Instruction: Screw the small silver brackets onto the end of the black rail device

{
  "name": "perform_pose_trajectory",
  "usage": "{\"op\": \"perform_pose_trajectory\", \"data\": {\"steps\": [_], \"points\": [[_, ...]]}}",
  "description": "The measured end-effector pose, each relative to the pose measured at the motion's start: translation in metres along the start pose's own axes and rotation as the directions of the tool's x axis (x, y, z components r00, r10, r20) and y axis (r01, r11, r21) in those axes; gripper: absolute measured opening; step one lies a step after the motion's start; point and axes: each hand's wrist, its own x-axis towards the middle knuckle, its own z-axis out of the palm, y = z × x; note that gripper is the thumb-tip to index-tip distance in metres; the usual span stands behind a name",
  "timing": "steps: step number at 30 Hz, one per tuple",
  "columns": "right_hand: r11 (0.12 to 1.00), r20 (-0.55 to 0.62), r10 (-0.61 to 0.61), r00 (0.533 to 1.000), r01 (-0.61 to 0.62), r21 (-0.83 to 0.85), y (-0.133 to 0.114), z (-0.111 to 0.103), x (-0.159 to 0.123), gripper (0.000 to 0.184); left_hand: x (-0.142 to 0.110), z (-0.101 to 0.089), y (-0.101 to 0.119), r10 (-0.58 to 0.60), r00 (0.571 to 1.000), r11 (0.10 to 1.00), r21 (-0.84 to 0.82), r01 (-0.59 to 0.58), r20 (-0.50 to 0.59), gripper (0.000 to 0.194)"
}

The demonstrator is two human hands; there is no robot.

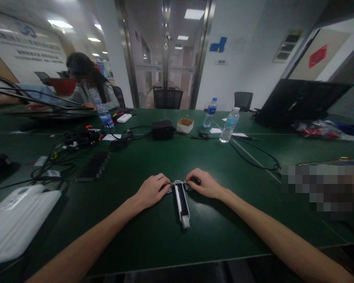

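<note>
A long, narrow white-and-black device (pixel 182 204) lies on the green table in front of me, with its tapered white end towards me. Small grey metal pieces stick out on both sides of its far end. My left hand (pixel 153 190) is closed, fingertips pinching the left side piece; a ring shows on one finger. From the other side, my right hand (pixel 204 184) pinches the right side piece between thumb and fingers. A small dark thing shows by the right fingers, too unclear to name. Both wrists rest close to the tabletop.
A black box (pixel 162 129), an open carton (pixel 185 125) and water bottles (pixel 230 125) stand further back. White cases (pixel 23 220) and tangled cables (pixel 82 137) lie left. A monitor (pixel 301 102) is at right. A person (pixel 90 86) sits across the table at left.
</note>
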Motion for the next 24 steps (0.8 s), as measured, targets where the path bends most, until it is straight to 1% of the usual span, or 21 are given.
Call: {"op": "perform_pose_trajectory", "data": {"steps": [4,10,16,21,24], "points": [[1.0,0.001,-0.011,1.0,0.011,0.002,-0.0018,-0.0015,0.0006,0.006,0.0,0.0006,0.0002,0.02,1.0,1.0,0.009,-0.02,-0.017,0.019],[1.0,0.021,-0.008,1.0,0.008,-0.013,-0.0023,-0.0023,0.0011,0.005,-0.0007,-0.0004,0.0012,0.005,1.0,1.0,-0.002,-0.006,-0.005,0.021],[0.998,0.028,-0.019,0.999,0.02,-0.056,-0.0022,-0.0012,0.001,0.01,-0.0002,-0.0019,0.0022,-0.012,1.0,1.0,0.004,0.012,0.017,0.023],[0.999,0.003,0.007,1.0,-0.007,-0.036,-0.0016,-0.0017,0.0005,0.006,-0.0009,-0.0033,0.0036,-0.015,1.0,1.0,-0.015,0.016,0.019,0.024],[0.999,0.013,0.008,1.0,-0.007,-0.039,-0.0013,-0.0018,0.0008,0.011,-0.0013,-0.002,0.0024,-0.01,1.0,1.0,-0.016,0.01,0.008,0.023]]}}
